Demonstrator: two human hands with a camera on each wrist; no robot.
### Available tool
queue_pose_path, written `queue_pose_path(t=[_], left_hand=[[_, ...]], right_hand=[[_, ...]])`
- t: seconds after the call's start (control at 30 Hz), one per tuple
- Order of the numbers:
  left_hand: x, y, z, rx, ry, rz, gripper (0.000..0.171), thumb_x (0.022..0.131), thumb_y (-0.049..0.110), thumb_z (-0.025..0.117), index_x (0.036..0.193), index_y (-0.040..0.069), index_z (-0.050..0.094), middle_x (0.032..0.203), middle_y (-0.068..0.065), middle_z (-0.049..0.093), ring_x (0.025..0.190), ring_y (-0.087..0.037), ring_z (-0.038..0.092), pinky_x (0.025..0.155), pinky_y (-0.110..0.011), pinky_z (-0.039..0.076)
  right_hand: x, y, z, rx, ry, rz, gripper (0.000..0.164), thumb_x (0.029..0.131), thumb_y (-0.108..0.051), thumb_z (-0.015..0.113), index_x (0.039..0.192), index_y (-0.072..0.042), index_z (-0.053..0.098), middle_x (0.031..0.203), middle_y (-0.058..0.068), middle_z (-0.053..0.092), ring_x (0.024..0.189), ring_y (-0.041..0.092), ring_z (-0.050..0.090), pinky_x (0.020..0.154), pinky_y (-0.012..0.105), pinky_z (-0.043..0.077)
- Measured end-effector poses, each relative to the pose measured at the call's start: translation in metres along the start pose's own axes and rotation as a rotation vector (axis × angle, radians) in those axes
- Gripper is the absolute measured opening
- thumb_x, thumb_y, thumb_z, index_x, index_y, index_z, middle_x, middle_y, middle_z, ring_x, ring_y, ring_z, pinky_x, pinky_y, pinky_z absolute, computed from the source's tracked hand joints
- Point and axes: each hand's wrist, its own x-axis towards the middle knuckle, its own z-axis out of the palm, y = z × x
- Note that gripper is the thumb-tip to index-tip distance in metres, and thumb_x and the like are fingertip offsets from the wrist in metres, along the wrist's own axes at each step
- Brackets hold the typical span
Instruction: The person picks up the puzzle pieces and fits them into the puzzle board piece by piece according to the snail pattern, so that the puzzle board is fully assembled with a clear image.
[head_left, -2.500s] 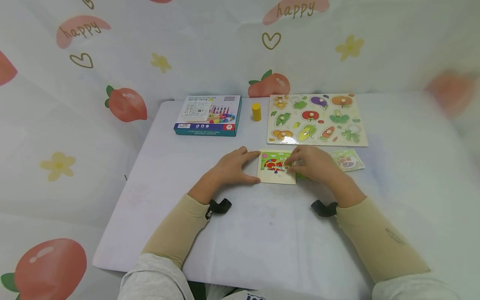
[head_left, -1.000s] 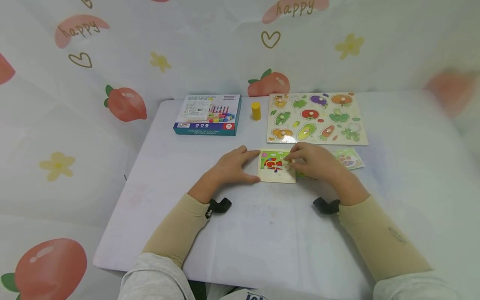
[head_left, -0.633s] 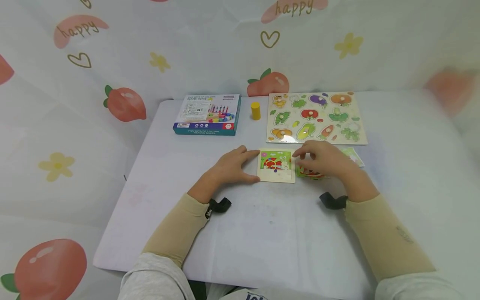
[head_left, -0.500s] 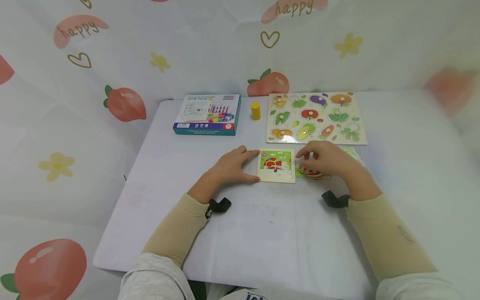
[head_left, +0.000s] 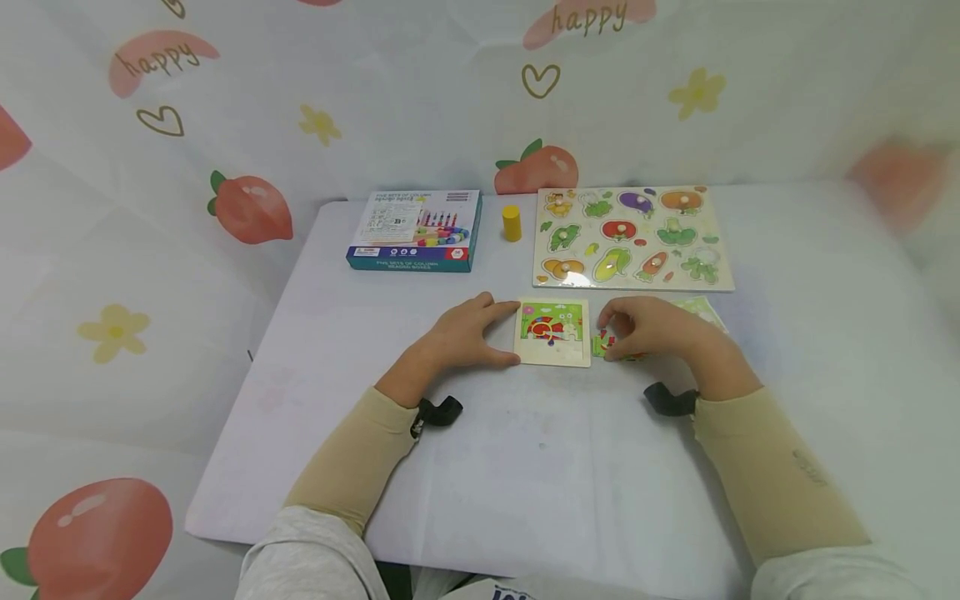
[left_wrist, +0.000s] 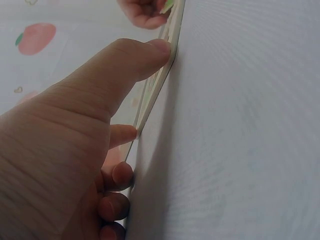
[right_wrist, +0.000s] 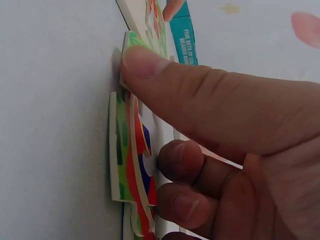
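Note:
The left hand (head_left: pixel 468 333) holds a small square wooden puzzle board (head_left: pixel 553 354) by its left side, index finger at the far corner and thumb at the near one. Red and green pieces fill the board's upper part; bare wood shows below. Just right of the board, the right hand (head_left: pixel 652 327) pinches a green-edged jigsaw piece (right_wrist: pixel 131 39) between thumb and index finger. Loose jigsaw pieces (right_wrist: pixel 122 150) in green, red and blue lie under that hand, partly hidden. Its other fingers are curled in the right wrist view.
A flat picture piece (head_left: pixel 702 310) lies beyond the right hand. Behind are a vegetable peg puzzle (head_left: pixel 633 237), a yellow cylinder (head_left: pixel 512 223) and a teal-sided bead box (head_left: pixel 415 231). White cloth (head_left: pixel 487 475) covers the table, with a printed curtain at the back.
From the board's right part, the right hand has moved right and down to the loose pieces, and its thumb and index finger have closed on one. The left hand stays put.

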Motion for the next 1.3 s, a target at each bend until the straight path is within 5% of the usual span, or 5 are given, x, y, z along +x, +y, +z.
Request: queue_pose_path(t=[0.77,1.3], left_hand=[[0.002,-0.002,0.003,0.003,0.002,0.001,0.092,0.080,0.062,0.079,0.158,0.028,0.043,0.106,0.000,0.047,0.094,-0.016,0.048,0.075,-0.032,0.041],[0.002,-0.002,0.002,-0.002,-0.008,0.000,0.093,0.080,0.063,0.078,0.158,0.029,0.042,0.106,-0.001,0.046,0.094,-0.016,0.047,0.074,-0.032,0.039]], right_hand=[[-0.005,-0.010,0.002,-0.053,0.002,-0.049,0.036,0.083,-0.015,0.086,0.108,-0.014,0.060,0.087,0.006,0.055,0.078,0.023,0.053,0.068,0.037,0.044],[-0.003,-0.012,0.003,-0.096,0.029,-0.047,0.017,0.082,-0.014,0.079,0.096,-0.013,0.068,0.086,0.005,0.056,0.080,0.022,0.053,0.070,0.038,0.043]])
